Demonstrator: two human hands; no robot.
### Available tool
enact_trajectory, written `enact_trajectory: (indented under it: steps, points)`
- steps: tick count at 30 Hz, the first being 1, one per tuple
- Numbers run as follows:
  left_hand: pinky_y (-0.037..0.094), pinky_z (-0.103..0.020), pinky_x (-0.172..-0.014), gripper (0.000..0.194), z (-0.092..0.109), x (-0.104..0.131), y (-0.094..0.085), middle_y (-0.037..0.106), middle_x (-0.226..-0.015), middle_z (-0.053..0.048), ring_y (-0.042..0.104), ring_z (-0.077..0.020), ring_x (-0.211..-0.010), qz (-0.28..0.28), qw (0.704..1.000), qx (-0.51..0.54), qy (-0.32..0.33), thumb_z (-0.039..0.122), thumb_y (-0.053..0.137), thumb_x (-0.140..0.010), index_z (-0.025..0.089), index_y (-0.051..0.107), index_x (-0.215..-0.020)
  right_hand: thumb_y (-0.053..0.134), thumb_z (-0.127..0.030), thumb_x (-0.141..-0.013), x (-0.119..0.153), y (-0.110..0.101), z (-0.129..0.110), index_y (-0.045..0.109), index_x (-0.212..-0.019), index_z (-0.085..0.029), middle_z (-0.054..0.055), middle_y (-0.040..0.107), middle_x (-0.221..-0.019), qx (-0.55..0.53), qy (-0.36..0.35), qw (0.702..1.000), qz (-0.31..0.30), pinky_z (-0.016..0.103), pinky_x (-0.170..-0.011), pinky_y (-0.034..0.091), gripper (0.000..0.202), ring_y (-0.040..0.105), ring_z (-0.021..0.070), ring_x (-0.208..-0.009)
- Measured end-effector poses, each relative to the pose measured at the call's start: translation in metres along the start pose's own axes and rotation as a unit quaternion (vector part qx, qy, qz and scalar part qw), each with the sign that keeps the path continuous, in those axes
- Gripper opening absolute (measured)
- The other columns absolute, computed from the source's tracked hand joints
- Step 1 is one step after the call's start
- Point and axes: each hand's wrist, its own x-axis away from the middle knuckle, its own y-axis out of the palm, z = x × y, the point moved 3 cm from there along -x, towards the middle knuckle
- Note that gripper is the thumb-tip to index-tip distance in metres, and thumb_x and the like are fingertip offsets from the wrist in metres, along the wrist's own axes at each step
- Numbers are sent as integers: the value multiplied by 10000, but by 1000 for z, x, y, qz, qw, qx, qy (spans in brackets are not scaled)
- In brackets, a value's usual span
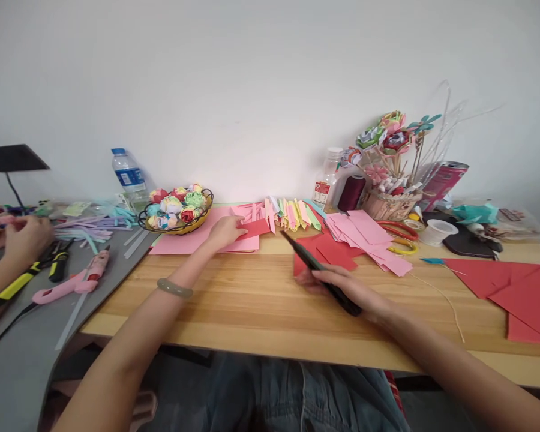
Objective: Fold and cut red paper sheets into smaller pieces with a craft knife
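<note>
My left hand [225, 231], with a bangle on its wrist, pinches the edge of a small red paper piece [254, 228] above a pink paper sheet [180, 243]. In my right hand [337, 282] are black scissors [312, 261], seen edge-on, their narrow tip pointing up and left; whether the blades are apart cannot be told. Beneath and behind that hand lie red paper sheets [337, 252]. Pink paper pieces [364, 237] overlap them on the right. Folded coloured paper strips [292, 213] lie in a row beyond my hands.
A basket [191, 225] of paper flowers stands at back left, a flower pot [389, 206] at back right. More red paper [522, 294] lies right. On the left, another person's hands [27, 237] work near a pink glue gun [74, 285] and pliers [20, 283].
</note>
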Motion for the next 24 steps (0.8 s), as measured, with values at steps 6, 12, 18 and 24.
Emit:
enact_trajectory:
  steps: [6,12,18,24]
  points:
    - [428,-295,-856,489,11,-1,0,603,-1191,-65,526,-256,-1101,-13,999,14,36,345,607,-745,188,560,-1205,379,-336,-847,-34,-34,2,643,-895,-155,103,674,-1030,-29,-28,994,106,319,-899,456,323,578,189,-1062]
    - [441,-312,-809,312,20,-3,-14,672,-1010,-54,562,-263,-1018,3,1000,16,23,267,636,-702,199,663,-1005,327,-382,-860,-14,-57,-11,562,-1064,-151,103,677,-878,-51,-31,989,137,341,-668,511,387,654,213,-780]
    - [477,-254,-643,430,52,23,-13,696,-852,-24,644,-186,-750,-11,991,131,5,282,580,-758,175,536,-1172,383,-450,-851,37,-74,-27,515,-1046,-198,-41,469,-571,-9,-57,974,220,247,-411,346,345,412,110,-414]
    - [480,-268,-719,356,104,79,20,700,-898,-43,647,-172,-777,-69,986,150,27,149,394,-851,156,582,-1153,360,-538,-848,71,-61,-16,554,-1058,-182,-5,533,-533,249,-27,948,199,257,-430,416,457,490,136,-439]
